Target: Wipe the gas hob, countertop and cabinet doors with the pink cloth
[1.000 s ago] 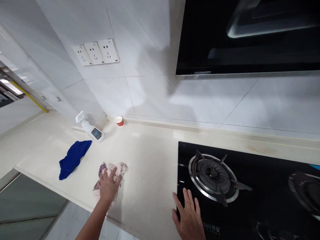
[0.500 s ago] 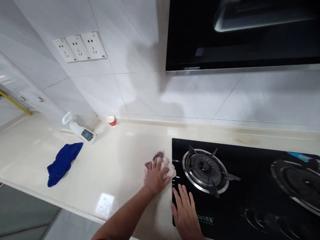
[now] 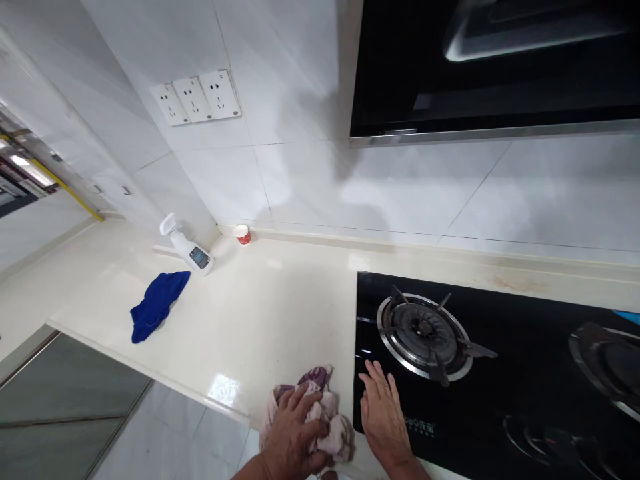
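Observation:
My left hand (image 3: 295, 430) is closed over a bunched pale pink cloth (image 3: 330, 417) with purple patches. It presses the cloth onto the cream countertop (image 3: 240, 327), near the front edge and just left of the gas hob. My right hand (image 3: 384, 413) lies on the left front part of the black glass hob (image 3: 500, 400), fingers stretched out, holding nothing. Just beyond its fingertips is the left burner (image 3: 424, 328) with its metal pan support.
A blue cloth (image 3: 157, 305) lies on the counter at left. Behind it a white spray bottle (image 3: 190, 250) leans by the side wall, with a red and white paper cup (image 3: 243, 234) in the corner. A black range hood (image 3: 480, 73) overhangs at upper right.
My left hand has drawn the pink cloth towards me, from beside the hob's middle to the counter's front edge. My right hand stays on the hob. The view has turned slightly left.

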`<action>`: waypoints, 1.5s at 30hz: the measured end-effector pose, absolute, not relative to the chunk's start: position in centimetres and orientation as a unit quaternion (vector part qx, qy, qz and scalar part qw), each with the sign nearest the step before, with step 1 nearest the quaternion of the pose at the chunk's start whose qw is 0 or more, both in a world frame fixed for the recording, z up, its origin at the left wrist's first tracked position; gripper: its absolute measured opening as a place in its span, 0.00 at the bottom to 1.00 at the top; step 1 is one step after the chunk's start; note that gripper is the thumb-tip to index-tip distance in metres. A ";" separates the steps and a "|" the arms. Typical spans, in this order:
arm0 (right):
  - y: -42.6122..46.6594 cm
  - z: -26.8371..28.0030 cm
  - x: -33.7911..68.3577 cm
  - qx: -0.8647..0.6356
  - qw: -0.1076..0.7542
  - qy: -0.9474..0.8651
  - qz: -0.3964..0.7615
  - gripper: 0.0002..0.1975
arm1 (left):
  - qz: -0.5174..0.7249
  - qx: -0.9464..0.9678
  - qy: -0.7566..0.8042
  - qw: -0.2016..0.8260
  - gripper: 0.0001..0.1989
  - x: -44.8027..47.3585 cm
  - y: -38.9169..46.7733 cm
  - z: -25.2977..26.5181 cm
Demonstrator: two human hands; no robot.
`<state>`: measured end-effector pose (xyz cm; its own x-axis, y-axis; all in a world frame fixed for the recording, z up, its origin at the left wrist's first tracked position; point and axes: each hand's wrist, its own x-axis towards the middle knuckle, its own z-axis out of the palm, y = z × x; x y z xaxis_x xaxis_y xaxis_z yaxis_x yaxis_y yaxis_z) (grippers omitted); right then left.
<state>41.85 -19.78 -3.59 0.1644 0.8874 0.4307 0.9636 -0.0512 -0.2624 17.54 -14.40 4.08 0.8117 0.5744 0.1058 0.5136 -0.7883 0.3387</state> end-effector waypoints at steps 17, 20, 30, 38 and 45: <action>-19.6 -3.5 41.9 -0.706 0.260 -0.648 -0.119 0.16 | 0.151 0.856 0.493 0.038 0.15 9.6 -10.6 1.4; -19.4 -3.5 41.9 -0.707 0.261 -0.646 -0.125 0.16 | 0.132 0.800 0.585 0.015 0.16 6.0 -6.7 2.2; -19.4 -3.6 41.6 -0.723 0.249 -0.637 -0.097 0.17 | 0.099 0.803 0.588 0.020 0.18 14.1 -3.1 3.9; -19.5 -3.7 41.9 -0.715 0.228 -0.652 -0.102 0.21 | 0.138 0.907 0.379 0.123 0.19 24.6 -13.3 1.2; -19.2 -3.7 41.8 -0.715 0.221 -0.652 -0.122 0.22 | 0.106 0.888 0.440 0.076 0.19 18.6 -8.4 1.8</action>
